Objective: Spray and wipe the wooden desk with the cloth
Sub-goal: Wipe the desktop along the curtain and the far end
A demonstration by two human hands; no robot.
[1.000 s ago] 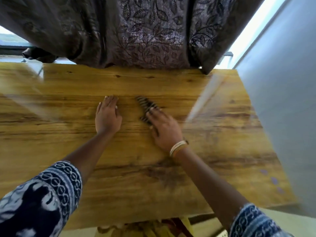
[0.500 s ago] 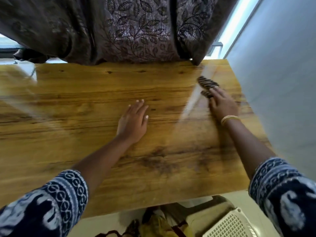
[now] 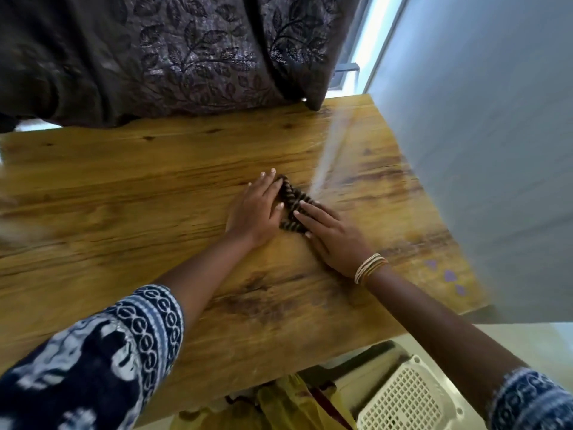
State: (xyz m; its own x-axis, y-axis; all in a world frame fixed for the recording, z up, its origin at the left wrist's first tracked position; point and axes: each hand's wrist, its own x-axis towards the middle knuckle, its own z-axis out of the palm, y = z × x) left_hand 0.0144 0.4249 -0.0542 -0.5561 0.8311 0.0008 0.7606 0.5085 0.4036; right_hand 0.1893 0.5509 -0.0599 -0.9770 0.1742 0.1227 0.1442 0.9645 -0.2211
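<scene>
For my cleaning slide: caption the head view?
Both flat hands, left hand and right hand, press a dark striped cloth onto the glossy wooden desk.

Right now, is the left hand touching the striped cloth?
Touching. The head view shows the left hand flat on the desk, its fingers against the cloth edge.

Wooden desk (image 3: 130, 193), striped cloth (image 3: 294, 209) between flat left hand (image 3: 255, 209) and right hand (image 3: 333, 237) (bangles (image 3: 370, 267) at wrist), dark leaf-patterned curtain (image 3: 186, 54) behind
</scene>
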